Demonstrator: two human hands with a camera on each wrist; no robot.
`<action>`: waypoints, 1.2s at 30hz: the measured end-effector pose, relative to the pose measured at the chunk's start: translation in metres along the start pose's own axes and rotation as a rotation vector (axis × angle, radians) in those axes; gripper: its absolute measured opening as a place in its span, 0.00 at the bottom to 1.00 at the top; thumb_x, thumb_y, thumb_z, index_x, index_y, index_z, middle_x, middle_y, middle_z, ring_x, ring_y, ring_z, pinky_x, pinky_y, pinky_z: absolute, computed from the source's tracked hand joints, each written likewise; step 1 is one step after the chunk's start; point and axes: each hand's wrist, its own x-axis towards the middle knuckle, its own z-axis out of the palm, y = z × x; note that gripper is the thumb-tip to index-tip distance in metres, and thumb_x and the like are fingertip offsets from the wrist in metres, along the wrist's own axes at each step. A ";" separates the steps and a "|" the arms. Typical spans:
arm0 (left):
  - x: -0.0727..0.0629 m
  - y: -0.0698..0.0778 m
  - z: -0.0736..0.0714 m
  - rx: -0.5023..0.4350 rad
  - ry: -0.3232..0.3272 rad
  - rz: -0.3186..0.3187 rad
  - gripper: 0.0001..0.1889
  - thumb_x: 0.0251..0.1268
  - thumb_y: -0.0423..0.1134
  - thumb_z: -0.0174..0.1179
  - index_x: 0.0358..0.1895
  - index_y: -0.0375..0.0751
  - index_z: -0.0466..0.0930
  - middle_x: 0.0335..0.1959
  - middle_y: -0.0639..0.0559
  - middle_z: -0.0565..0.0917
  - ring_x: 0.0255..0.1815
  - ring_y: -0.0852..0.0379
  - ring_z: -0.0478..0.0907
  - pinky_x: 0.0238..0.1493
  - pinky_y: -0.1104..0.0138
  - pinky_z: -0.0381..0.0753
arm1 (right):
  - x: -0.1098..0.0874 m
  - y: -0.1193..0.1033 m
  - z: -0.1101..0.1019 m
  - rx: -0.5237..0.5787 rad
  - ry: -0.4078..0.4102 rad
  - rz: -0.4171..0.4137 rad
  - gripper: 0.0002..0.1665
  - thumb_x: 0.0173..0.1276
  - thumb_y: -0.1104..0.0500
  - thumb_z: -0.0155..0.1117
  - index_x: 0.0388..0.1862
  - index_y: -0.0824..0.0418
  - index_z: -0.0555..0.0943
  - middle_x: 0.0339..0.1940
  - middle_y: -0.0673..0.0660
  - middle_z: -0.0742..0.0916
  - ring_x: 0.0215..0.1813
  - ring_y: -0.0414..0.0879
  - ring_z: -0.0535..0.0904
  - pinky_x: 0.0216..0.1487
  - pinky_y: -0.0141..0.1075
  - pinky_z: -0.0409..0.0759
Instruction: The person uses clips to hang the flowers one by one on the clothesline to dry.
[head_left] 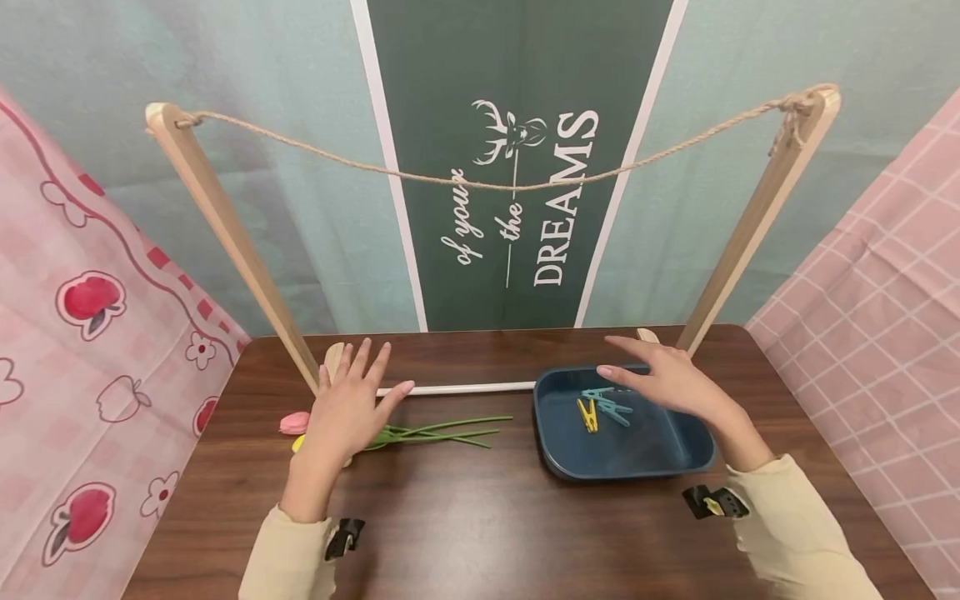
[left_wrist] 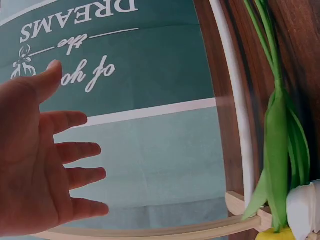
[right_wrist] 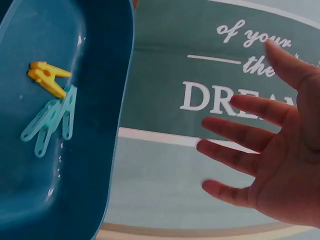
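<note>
Both my hands are released: my left hand (head_left: 348, 412) holds nothing, its fingers spread, and my right hand (head_left: 663, 375) holds nothing either, its fingers stretched out and parted.

Nearest my left hand, partly hidden by it from above, lies a bunch of artificial-looking tulips with pink, yellow and white heads and long green stems (head_left: 442, 434). The heads show to the left of my wrist; the stems reach out on the thumb side towards my right hand. Below my right hand sits a deep blue, round-cornered plastic tray (head_left: 637, 454). In it, off on my thumb side, rest one yellow plastic clothespin (right_wrist: 49, 82) and two light-blue plastic clothespins (right_wrist: 54, 114), close together and untouched by my fingers.

Ahead of both hands and higher, a sagging tan twine rope (head_left: 495, 186) spans between a pale wooden post on my left (head_left: 232, 242) and a matching post on my right (head_left: 753, 221). A slim white rod (head_left: 472, 388) lies low, running from just beyond my left hand towards the tray.

As I judge it, only the setting up is done: the rope is fastened at both ends, while the clothespins and tulips have yet to be picked up.
</note>
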 end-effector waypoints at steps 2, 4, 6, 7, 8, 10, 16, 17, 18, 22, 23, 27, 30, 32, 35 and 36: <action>0.000 -0.002 0.001 -0.009 -0.001 0.007 0.36 0.65 0.60 0.44 0.70 0.42 0.54 0.69 0.35 0.53 0.69 0.36 0.45 0.60 0.37 0.42 | 0.000 0.006 -0.001 0.028 -0.023 0.005 0.37 0.64 0.41 0.55 0.64 0.65 0.66 0.59 0.68 0.74 0.60 0.64 0.67 0.53 0.59 0.65; -0.001 -0.004 0.003 -0.016 0.003 0.020 0.34 0.66 0.57 0.47 0.69 0.41 0.56 0.68 0.34 0.55 0.68 0.35 0.49 0.60 0.38 0.46 | 0.001 0.012 -0.001 0.060 -0.046 0.000 0.36 0.63 0.43 0.58 0.61 0.67 0.68 0.54 0.68 0.77 0.55 0.61 0.73 0.48 0.53 0.72; -0.001 -0.007 0.004 -0.015 0.008 0.032 0.33 0.65 0.54 0.50 0.68 0.40 0.57 0.66 0.32 0.58 0.66 0.35 0.53 0.59 0.40 0.52 | 0.003 0.019 -0.001 0.088 -0.064 -0.007 0.33 0.62 0.47 0.61 0.57 0.69 0.71 0.46 0.64 0.82 0.48 0.56 0.78 0.43 0.47 0.76; -0.002 -0.008 0.005 -0.016 0.007 0.035 0.33 0.65 0.52 0.51 0.68 0.39 0.58 0.65 0.32 0.60 0.65 0.35 0.56 0.58 0.40 0.56 | 0.004 0.022 -0.001 0.101 -0.073 -0.011 0.31 0.61 0.49 0.63 0.56 0.70 0.72 0.42 0.61 0.83 0.44 0.53 0.79 0.40 0.44 0.77; -0.002 -0.009 0.005 -0.017 0.007 0.037 0.32 0.64 0.51 0.53 0.68 0.39 0.59 0.64 0.32 0.61 0.64 0.35 0.58 0.57 0.41 0.59 | 0.005 0.025 -0.001 0.115 -0.086 -0.013 0.29 0.60 0.51 0.64 0.54 0.70 0.73 0.39 0.59 0.84 0.41 0.51 0.80 0.38 0.42 0.77; -0.002 -0.011 0.007 -0.018 0.008 0.041 0.31 0.63 0.49 0.55 0.66 0.37 0.61 0.61 0.31 0.65 0.61 0.35 0.63 0.53 0.43 0.64 | 0.007 0.030 -0.001 0.135 -0.117 -0.015 0.26 0.59 0.54 0.65 0.51 0.71 0.75 0.35 0.55 0.84 0.36 0.46 0.80 0.34 0.38 0.76; -0.001 -0.017 0.012 -0.033 0.010 0.048 0.25 0.61 0.40 0.58 0.61 0.33 0.68 0.54 0.33 0.72 0.55 0.36 0.68 0.50 0.46 0.68 | 0.013 0.049 0.003 0.234 -0.190 0.023 0.18 0.59 0.61 0.64 0.45 0.72 0.77 0.29 0.54 0.84 0.31 0.47 0.78 0.31 0.38 0.78; -0.001 -0.018 0.013 -0.035 0.010 0.048 0.25 0.61 0.39 0.58 0.60 0.33 0.69 0.53 0.33 0.72 0.54 0.36 0.68 0.50 0.46 0.68 | 0.014 0.052 0.004 0.262 -0.201 0.036 0.17 0.60 0.62 0.63 0.45 0.73 0.77 0.27 0.54 0.83 0.30 0.48 0.78 0.31 0.39 0.78; -0.002 -0.019 0.014 -0.038 0.006 0.046 0.24 0.61 0.39 0.58 0.59 0.33 0.69 0.53 0.33 0.73 0.54 0.36 0.69 0.50 0.46 0.68 | 0.015 0.055 0.004 0.291 -0.213 0.049 0.16 0.60 0.63 0.62 0.44 0.74 0.77 0.26 0.54 0.83 0.30 0.49 0.78 0.30 0.39 0.79; -0.002 -0.022 0.018 -0.043 -0.013 0.034 0.23 0.61 0.38 0.58 0.58 0.32 0.70 0.52 0.32 0.73 0.54 0.36 0.69 0.49 0.46 0.68 | 0.019 0.067 0.008 0.361 -0.237 0.094 0.13 0.61 0.68 0.58 0.42 0.77 0.76 0.24 0.55 0.82 0.29 0.49 0.79 0.30 0.39 0.80; -0.003 -0.023 0.019 -0.044 -0.019 0.031 0.23 0.61 0.39 0.58 0.58 0.32 0.70 0.52 0.32 0.73 0.54 0.36 0.69 0.49 0.46 0.68 | 0.020 0.069 0.009 0.366 -0.239 0.096 0.13 0.62 0.68 0.58 0.42 0.77 0.76 0.24 0.55 0.82 0.29 0.48 0.79 0.30 0.39 0.80; -0.004 -0.024 0.023 -0.038 -0.044 0.028 0.23 0.62 0.40 0.57 0.59 0.33 0.70 0.53 0.32 0.73 0.54 0.36 0.69 0.49 0.46 0.69 | 0.022 0.076 0.014 0.387 -0.250 0.122 0.13 0.61 0.70 0.56 0.42 0.80 0.75 0.24 0.55 0.82 0.29 0.49 0.80 0.31 0.40 0.80; -0.005 -0.025 0.025 -0.035 -0.059 0.021 0.23 0.62 0.40 0.57 0.59 0.34 0.70 0.53 0.32 0.73 0.54 0.36 0.70 0.49 0.47 0.69 | 0.023 0.079 0.018 0.409 -0.265 0.149 0.13 0.61 0.70 0.56 0.42 0.80 0.74 0.24 0.56 0.82 0.29 0.51 0.80 0.31 0.42 0.80; -0.005 -0.025 0.026 -0.038 -0.068 0.013 0.23 0.62 0.41 0.56 0.59 0.34 0.70 0.53 0.33 0.73 0.54 0.37 0.69 0.49 0.47 0.70 | 0.024 0.082 0.021 0.421 -0.277 0.174 0.13 0.61 0.70 0.55 0.41 0.80 0.74 0.25 0.57 0.82 0.29 0.52 0.80 0.32 0.43 0.80; -0.005 -0.026 0.027 -0.041 -0.079 0.001 0.23 0.63 0.41 0.56 0.60 0.35 0.69 0.53 0.33 0.72 0.55 0.37 0.69 0.49 0.47 0.70 | 0.025 0.087 0.026 0.434 -0.294 0.207 0.12 0.62 0.70 0.55 0.40 0.80 0.75 0.26 0.60 0.82 0.28 0.52 0.80 0.32 0.43 0.80; -0.005 -0.026 0.027 -0.043 -0.083 -0.001 0.23 0.63 0.41 0.56 0.60 0.35 0.69 0.53 0.33 0.72 0.56 0.37 0.68 0.49 0.47 0.69 | 0.026 0.088 0.028 0.440 -0.299 0.218 0.12 0.62 0.70 0.55 0.40 0.80 0.75 0.26 0.61 0.82 0.28 0.52 0.80 0.32 0.43 0.80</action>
